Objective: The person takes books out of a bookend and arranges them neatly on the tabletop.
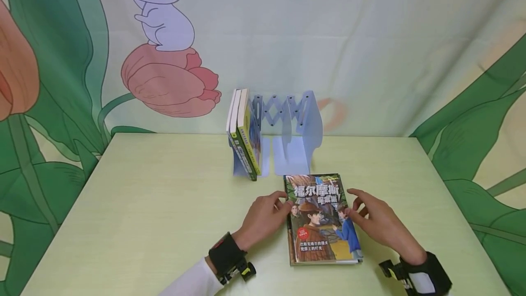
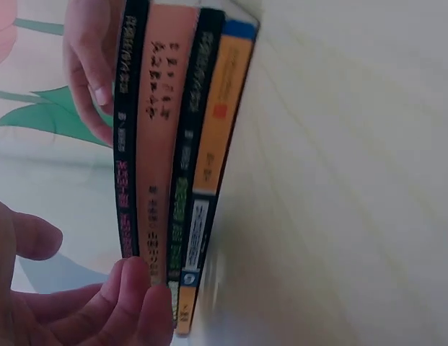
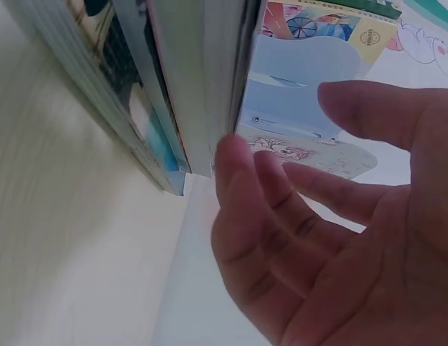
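A stack of several books [image 1: 314, 223] lies flat on the table, its top cover showing a figure in a brown cap and another in blue. My left hand [image 1: 263, 220] is at the stack's left side, its fingers by the spines. Those spines are dark green, pink [image 2: 162, 144] and orange in the left wrist view. On the opposite side my right hand [image 1: 374, 220] has its fingertips right at the right edge, loosely bent. The right wrist view has the page edges [image 3: 209, 79] just beyond those fingers. Neither hand grips a book.
Behind the stack stands a light blue expandable book rack [image 1: 293, 150]. A few upright books [image 1: 244, 136] lean in its left end. The pale table [image 1: 164, 204] reaches back to a curtain [image 1: 370, 58] printed with flowers and a white animal.
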`<state>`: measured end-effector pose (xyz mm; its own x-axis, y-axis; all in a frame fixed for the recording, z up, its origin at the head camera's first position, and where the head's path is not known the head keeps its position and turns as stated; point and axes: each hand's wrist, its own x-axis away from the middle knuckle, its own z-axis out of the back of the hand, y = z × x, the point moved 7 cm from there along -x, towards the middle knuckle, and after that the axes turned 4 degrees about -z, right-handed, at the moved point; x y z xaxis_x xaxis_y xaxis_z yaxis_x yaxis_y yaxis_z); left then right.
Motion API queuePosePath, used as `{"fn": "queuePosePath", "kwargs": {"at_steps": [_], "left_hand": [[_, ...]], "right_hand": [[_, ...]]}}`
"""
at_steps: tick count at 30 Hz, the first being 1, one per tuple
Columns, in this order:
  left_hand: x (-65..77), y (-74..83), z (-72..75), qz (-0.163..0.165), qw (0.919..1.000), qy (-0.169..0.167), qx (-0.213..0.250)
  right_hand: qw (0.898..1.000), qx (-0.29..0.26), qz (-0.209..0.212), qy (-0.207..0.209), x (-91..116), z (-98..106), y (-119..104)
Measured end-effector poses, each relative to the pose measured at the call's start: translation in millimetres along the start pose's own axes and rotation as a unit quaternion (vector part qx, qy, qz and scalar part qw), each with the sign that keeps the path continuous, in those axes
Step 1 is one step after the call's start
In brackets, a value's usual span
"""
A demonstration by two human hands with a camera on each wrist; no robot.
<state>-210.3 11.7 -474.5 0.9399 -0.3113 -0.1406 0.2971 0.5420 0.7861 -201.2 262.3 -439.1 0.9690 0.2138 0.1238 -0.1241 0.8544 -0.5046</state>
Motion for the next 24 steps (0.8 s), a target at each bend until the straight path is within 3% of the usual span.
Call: {"fn": "queuePosePath", "kwargs": {"at_steps": [7,11,17,24], "left_hand": [[3.0,22.2,10.3,-0.078,0.9909,0.007,-0.109],[6.9,31.7,12.0,-0.108,0.9828,-0.014,-0.149],[12.3,37.2,9.6,-0.135,0.9738,-0.067,-0.17],[16.0,43.1,12.7,-0.147,0.9679,-0.074,-0.19]], "right_hand": [[0.997,0.026,0.065,0.033,5.5,1.0,-13.9],[0.993,0.033,0.1,0.054,9.4,1.8,-21.1],[0.993,0.042,0.103,0.051,11.7,-0.5,-28.9],[0.99,0.069,0.116,0.052,15.0,-5.4,-36.6]]}}
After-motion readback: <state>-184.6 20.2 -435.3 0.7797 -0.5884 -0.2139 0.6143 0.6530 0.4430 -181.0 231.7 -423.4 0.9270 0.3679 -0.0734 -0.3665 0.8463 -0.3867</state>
